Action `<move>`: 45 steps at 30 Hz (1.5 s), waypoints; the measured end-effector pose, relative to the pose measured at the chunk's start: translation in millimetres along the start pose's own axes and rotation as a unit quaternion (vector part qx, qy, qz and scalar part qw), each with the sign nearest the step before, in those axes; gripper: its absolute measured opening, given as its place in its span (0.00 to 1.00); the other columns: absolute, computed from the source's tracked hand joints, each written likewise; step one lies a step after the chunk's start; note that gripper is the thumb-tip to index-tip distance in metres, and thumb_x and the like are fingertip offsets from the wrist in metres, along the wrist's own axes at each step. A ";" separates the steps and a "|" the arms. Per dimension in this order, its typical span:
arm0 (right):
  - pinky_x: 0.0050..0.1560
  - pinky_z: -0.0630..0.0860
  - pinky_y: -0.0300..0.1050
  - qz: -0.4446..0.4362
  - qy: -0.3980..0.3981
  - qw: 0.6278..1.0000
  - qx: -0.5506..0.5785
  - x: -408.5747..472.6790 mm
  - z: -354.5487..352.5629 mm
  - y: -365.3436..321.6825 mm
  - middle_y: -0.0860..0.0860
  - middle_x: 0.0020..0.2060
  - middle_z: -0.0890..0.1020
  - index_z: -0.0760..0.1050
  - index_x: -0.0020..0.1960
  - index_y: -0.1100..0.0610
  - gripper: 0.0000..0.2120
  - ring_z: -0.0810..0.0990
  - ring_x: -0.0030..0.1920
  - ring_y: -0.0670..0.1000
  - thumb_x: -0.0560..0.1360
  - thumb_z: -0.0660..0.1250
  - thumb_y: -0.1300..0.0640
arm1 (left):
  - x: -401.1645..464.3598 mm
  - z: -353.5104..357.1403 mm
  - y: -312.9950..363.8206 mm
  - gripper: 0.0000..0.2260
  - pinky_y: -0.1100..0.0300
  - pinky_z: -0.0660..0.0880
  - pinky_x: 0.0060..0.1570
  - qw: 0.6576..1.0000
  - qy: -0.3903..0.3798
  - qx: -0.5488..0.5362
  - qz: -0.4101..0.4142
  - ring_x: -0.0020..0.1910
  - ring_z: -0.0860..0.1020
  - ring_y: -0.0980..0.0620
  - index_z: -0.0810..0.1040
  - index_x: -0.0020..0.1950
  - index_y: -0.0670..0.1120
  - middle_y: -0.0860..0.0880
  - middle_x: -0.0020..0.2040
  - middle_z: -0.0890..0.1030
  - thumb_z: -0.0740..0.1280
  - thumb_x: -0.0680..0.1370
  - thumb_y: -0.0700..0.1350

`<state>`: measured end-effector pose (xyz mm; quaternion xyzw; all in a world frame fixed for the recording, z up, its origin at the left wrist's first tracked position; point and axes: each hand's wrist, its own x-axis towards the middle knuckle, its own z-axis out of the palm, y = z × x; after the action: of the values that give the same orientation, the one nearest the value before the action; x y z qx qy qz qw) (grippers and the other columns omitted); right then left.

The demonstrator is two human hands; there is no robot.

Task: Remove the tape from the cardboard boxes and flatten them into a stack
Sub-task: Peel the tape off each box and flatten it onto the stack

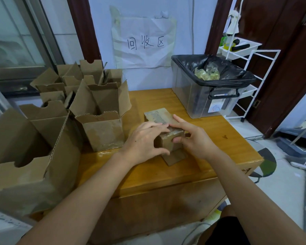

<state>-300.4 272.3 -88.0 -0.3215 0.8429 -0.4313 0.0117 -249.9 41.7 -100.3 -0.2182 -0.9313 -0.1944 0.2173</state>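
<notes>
A small taped cardboard box (167, 144) stands on the wooden table (210, 138), in the middle. My left hand (143, 140) grips its left side, fingers over the top and thumb on the near face. My right hand (191, 137) holds the right side, fingers laid across the taped top, thumb pressing the front. One flap of the box lies flat on the table below my hands. Shiny clear tape covers the top face behind my fingers.
Several opened cardboard boxes (102, 124) crowd the table's left half and the left foreground (30, 161). A clear bin with a black liner (207, 89), holding crumpled tape, stands at the back right. A white wire rack (245, 68) is beyond it.
</notes>
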 end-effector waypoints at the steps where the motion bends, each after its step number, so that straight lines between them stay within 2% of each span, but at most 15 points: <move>1: 0.61 0.77 0.36 0.006 -0.006 1.000 0.002 -0.8 -3.3 0.0 0.39 0.78 0.64 0.74 0.72 0.42 0.28 0.70 0.66 0.30 0.76 0.74 0.61 | 0.4 -2.3 0.9 0.34 0.54 0.64 0.74 1.000 -0.014 -0.005 0.001 0.73 0.69 0.54 0.76 0.74 0.52 0.54 0.73 0.76 0.79 0.70 0.60; 3: 0.57 0.79 0.38 0.014 -0.015 1.000 -0.004 -0.8 -7.2 -0.1 0.38 0.78 0.64 0.74 0.72 0.40 0.29 0.71 0.62 0.27 0.77 0.73 0.62 | 3.0 -2.8 -0.1 0.34 0.59 0.60 0.73 1.000 -0.015 -0.008 0.008 0.73 0.66 0.57 0.77 0.74 0.51 0.56 0.73 0.75 0.81 0.69 0.56; 4: 0.57 0.79 0.38 0.016 -0.016 1.000 -0.008 -0.6 -7.7 0.4 0.38 0.78 0.64 0.74 0.72 0.39 0.29 0.73 0.63 0.30 0.77 0.73 0.62 | 4.5 -3.3 0.1 0.34 0.61 0.60 0.73 1.000 -0.014 -0.013 0.004 0.72 0.66 0.58 0.78 0.73 0.52 0.57 0.73 0.76 0.82 0.69 0.54; 9: 0.58 0.80 0.45 0.015 -0.019 0.999 -0.039 -0.9 -8.5 4.0 0.37 0.77 0.65 0.72 0.72 0.35 0.31 0.80 0.62 0.52 0.76 0.74 0.60 | 4.8 -1.3 0.0 0.30 0.48 0.74 0.68 1.000 0.004 -0.016 0.006 0.68 0.76 0.51 0.84 0.66 0.50 0.53 0.67 0.81 0.84 0.64 0.51; 11: 0.59 0.79 0.41 0.006 -0.020 0.998 -0.058 -0.6 -9.5 4.2 0.37 0.77 0.65 0.71 0.72 0.34 0.32 0.79 0.64 0.52 0.76 0.74 0.60 | 4.5 -3.0 0.7 0.28 0.49 0.76 0.66 1.000 0.011 -0.012 0.016 0.66 0.78 0.51 0.84 0.65 0.49 0.52 0.66 0.82 0.84 0.65 0.50; 14: 0.65 0.74 0.35 -0.006 -0.022 0.997 -0.068 -0.2 -10.7 4.2 0.40 0.77 0.64 0.70 0.74 0.37 0.31 0.70 0.73 0.45 0.78 0.72 0.61 | 5.7 -6.5 2.4 0.25 0.52 0.78 0.64 0.999 0.026 -0.002 0.026 0.63 0.80 0.52 0.86 0.63 0.50 0.52 0.64 0.84 0.83 0.66 0.48; 19: 0.62 0.65 0.22 -0.014 -0.033 0.995 -0.091 0.0 -12.6 4.8 0.40 0.76 0.63 0.68 0.75 0.37 0.28 0.65 0.74 0.41 0.80 0.69 0.58 | 6.9 -10.8 3.0 0.23 0.52 0.77 0.65 1.000 0.014 0.003 0.026 0.65 0.79 0.53 0.86 0.63 0.51 0.52 0.64 0.83 0.82 0.69 0.49; 21: 0.68 0.64 0.28 -0.030 -0.033 0.993 -0.112 0.6 -14.5 4.3 0.42 0.77 0.64 0.68 0.76 0.39 0.26 0.66 0.75 0.42 0.81 0.68 0.57 | 7.6 -14.3 4.3 0.24 0.51 0.75 0.68 1.000 -0.009 -0.001 0.015 0.68 0.77 0.54 0.84 0.66 0.53 0.54 0.68 0.81 0.80 0.71 0.52; 23: 0.72 0.68 0.40 -0.052 -0.021 0.987 -0.152 0.0 -16.5 4.1 0.43 0.76 0.67 0.69 0.76 0.43 0.26 0.69 0.75 0.45 0.80 0.69 0.54 | 7.9 -17.2 5.4 0.26 0.55 0.70 0.73 1.000 -0.029 -0.007 -0.009 0.72 0.72 0.58 0.80 0.70 0.56 0.57 0.72 0.77 0.79 0.73 0.55; 26: 0.68 0.74 0.47 -0.083 0.031 0.967 -0.240 -5.3 -20.2 0.9 0.44 0.72 0.74 0.75 0.72 0.48 0.26 0.76 0.70 0.47 0.75 0.75 0.52 | 8.2 -18.3 6.9 0.27 0.58 0.66 0.75 0.999 -0.038 -0.008 -0.034 0.74 0.67 0.62 0.78 0.72 0.59 0.60 0.74 0.74 0.78 0.73 0.58; 29: 0.54 0.81 0.49 -0.092 0.083 0.947 -0.297 -13.7 -21.4 -5.2 0.46 0.66 0.80 0.78 0.54 0.50 0.11 0.82 0.61 0.51 0.74 0.76 0.53 | 8.7 -18.6 7.4 0.27 0.59 0.64 0.76 0.998 -0.043 -0.020 -0.052 0.74 0.66 0.64 0.77 0.72 0.60 0.62 0.74 0.73 0.78 0.74 0.58; 31: 0.48 0.82 0.48 -0.111 0.098 0.936 -0.320 -17.3 -19.3 -5.6 0.47 0.64 0.82 0.77 0.48 0.51 0.08 0.83 0.57 0.51 0.75 0.75 0.53 | 9.5 -18.0 8.1 0.27 0.60 0.64 0.75 0.997 -0.043 -0.013 -0.057 0.74 0.66 0.64 0.77 0.72 0.60 0.62 0.74 0.73 0.77 0.74 0.59; 34: 0.45 0.83 0.48 -0.137 0.117 0.925 -0.335 -17.6 -13.4 -3.2 0.49 0.60 0.84 0.80 0.49 0.52 0.07 0.84 0.54 0.51 0.74 0.75 0.52 | 9.6 -17.8 10.5 0.27 0.61 0.62 0.75 0.997 -0.049 -0.010 -0.064 0.75 0.65 0.64 0.76 0.73 0.59 0.62 0.75 0.72 0.77 0.74 0.58; 39: 0.44 0.83 0.49 -0.157 0.134 0.920 -0.333 -13.7 -7.3 2.8 0.52 0.57 0.86 0.83 0.46 0.56 0.04 0.85 0.51 0.53 0.73 0.76 0.56 | 6.0 -17.0 13.1 0.28 0.51 0.68 0.75 0.995 -0.053 -0.011 -0.084 0.76 0.65 0.61 0.74 0.74 0.60 0.61 0.76 0.71 0.75 0.75 0.60; 45: 0.44 0.82 0.50 -0.135 0.126 0.923 -0.336 -15.6 -8.0 3.2 0.51 0.56 0.85 0.81 0.56 0.55 0.12 0.82 0.52 0.51 0.77 0.70 0.51 | 6.2 -0.2 35.1 0.33 0.54 0.69 0.71 0.994 -0.012 0.048 -0.099 0.74 0.68 0.54 0.76 0.70 0.51 0.56 0.71 0.76 0.77 0.70 0.65</move>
<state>-292.1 288.0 -89.4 -0.3604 0.8814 -0.1570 -0.2621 -237.6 72.7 -87.7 -0.1163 -0.9591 -0.1673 0.1965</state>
